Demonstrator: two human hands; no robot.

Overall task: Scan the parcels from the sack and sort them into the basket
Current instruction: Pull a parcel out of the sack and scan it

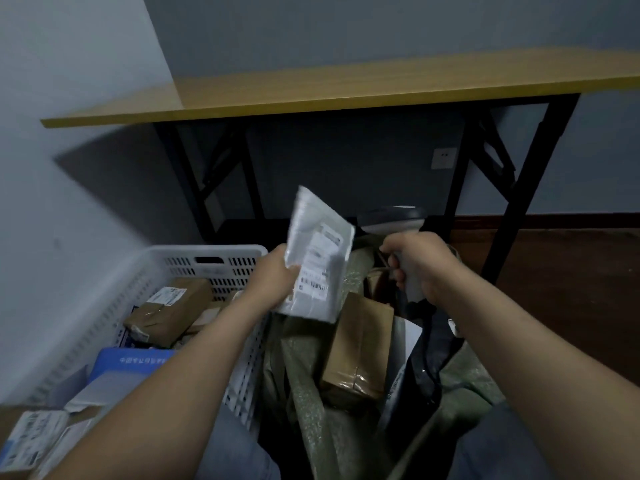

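My left hand [273, 275] grips a flat white mailer parcel [317, 258] by its left edge, label side toward me, above the gap between basket and sack. My right hand [420, 263] holds the handle of a grey barcode scanner [391, 218], whose head sits just right of the parcel. Below them the green sack [311, 393] lies open with a brown cardboard parcel [360, 344] and other packets inside. The white slotted plastic basket [194, 259] stands at the left and holds several parcels, among them a brown box [169, 311] and a blue box [128, 365].
A folding table with a yellow wooden top [346, 84] and black legs stands straight ahead against the wall. A wall socket [444, 158] shows beneath it. Dark wooden floor [571, 271] lies to the right. More labelled parcels [31, 438] sit at the bottom left.
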